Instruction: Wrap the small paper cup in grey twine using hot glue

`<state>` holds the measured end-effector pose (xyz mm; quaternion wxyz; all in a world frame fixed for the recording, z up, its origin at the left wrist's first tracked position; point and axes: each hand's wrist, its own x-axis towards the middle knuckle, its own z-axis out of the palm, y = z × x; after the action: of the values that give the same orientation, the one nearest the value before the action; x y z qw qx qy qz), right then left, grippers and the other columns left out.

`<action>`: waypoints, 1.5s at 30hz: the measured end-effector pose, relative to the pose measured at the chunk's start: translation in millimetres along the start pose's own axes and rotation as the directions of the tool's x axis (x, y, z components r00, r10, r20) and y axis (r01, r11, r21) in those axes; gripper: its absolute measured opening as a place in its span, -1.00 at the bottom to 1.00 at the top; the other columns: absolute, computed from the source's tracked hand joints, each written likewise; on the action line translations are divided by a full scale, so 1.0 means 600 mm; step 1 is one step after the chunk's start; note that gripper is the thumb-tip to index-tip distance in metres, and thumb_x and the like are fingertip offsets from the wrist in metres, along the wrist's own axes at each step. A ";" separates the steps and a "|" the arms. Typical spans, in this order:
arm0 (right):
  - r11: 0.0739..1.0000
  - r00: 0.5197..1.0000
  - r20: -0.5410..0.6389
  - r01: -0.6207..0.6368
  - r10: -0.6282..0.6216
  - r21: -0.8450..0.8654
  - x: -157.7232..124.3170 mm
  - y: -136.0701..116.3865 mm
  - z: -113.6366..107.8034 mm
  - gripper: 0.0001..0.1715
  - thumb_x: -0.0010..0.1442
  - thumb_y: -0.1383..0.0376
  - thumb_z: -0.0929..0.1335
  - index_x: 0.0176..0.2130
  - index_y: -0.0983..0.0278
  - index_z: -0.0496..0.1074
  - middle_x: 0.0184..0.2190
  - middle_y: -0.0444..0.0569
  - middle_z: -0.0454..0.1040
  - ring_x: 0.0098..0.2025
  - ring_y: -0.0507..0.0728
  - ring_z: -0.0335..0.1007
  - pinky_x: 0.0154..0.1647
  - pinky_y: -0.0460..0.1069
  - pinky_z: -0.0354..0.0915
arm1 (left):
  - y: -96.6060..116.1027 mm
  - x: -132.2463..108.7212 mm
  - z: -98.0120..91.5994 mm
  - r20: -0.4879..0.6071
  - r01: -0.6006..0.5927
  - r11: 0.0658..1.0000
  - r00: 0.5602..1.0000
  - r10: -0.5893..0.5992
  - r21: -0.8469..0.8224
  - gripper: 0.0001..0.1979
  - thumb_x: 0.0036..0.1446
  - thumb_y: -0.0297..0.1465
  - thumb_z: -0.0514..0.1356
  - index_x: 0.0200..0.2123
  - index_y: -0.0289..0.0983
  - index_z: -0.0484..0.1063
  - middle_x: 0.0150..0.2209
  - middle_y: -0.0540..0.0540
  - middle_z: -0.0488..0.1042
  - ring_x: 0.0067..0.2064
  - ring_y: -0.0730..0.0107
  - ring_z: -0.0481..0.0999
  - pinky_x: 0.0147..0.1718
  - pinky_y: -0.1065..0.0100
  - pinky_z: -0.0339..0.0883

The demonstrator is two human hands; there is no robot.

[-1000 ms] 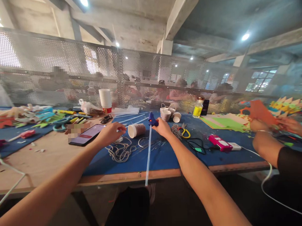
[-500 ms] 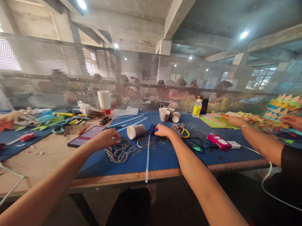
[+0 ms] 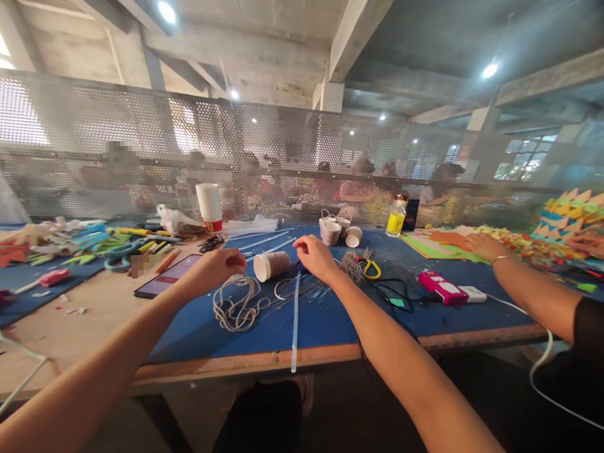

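Glue gun [image 3: 298,267] mostly under right hand [image 3: 316,258], grip unclear; left hand [image 3: 218,267] curled, contents hidden.

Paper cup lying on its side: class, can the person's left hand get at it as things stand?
Probably yes: the left hand lies just beside the paper cup, with nothing standing between them.

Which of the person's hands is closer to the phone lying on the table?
The left. The left hand sits just right of the phone, close beside it; the right hand is farther right, beyond the tipped paper cup.
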<state>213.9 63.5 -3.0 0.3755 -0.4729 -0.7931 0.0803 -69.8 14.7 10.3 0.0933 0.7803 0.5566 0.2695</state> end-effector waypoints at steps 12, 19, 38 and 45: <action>0.555 0.918 0.362 -0.217 -0.164 0.803 -0.030 -0.061 0.047 -0.54 0.03 0.02 0.57 -0.21 0.28 0.53 -0.30 -0.09 0.60 -0.46 -0.03 0.39 -0.36 -0.10 0.32 | 0.093 0.013 0.019 -0.059 -0.046 0.768 0.998 0.011 -0.638 -0.70 0.03 -0.18 0.39 -0.27 -0.27 0.55 -0.42 -0.05 0.57 -0.43 0.37 0.49 -0.41 0.33 0.33; 0.498 0.949 0.314 -0.257 -0.033 0.828 -0.024 -0.059 0.027 -0.58 0.06 0.02 0.53 -0.29 0.29 0.48 -0.35 -0.09 0.59 -0.52 -0.06 0.30 -0.49 -0.12 0.19 | 0.054 0.009 0.027 0.116 0.110 0.506 0.993 -0.018 -0.855 -0.70 0.05 -0.23 0.43 -0.19 -0.27 0.60 -0.33 -0.06 0.56 -0.52 0.57 0.31 -0.55 0.45 0.17; 0.623 0.978 0.184 -0.083 -0.099 0.778 -0.018 -0.057 -0.002 -0.62 0.17 0.00 0.44 -0.26 0.26 0.61 -0.62 -0.25 0.28 -0.55 -0.06 0.07 -0.52 -0.13 0.02 | 0.032 0.016 0.031 -0.108 0.027 0.890 0.990 -0.085 -0.455 -0.65 0.00 -0.10 0.38 -0.53 -0.26 0.48 -0.59 0.01 0.45 -0.50 0.39 0.38 -0.46 0.36 0.18; 0.866 0.987 0.071 0.093 -0.146 0.492 -0.018 -0.054 0.016 -0.83 0.21 0.20 0.46 -0.24 0.22 0.64 -0.27 -0.09 0.59 -0.22 0.05 0.46 -0.08 -0.06 0.32 | 0.029 0.016 0.039 -0.129 0.136 0.894 0.969 -0.209 -0.427 -0.56 -0.06 0.01 0.38 -0.43 -0.21 0.37 -0.55 -0.04 0.58 -0.48 0.27 0.52 -0.49 0.34 0.23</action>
<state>188.1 39.5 0.2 0.4442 -0.3084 -0.7937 0.2786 -40.9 20.8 1.4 0.2321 0.6639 0.5598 0.4381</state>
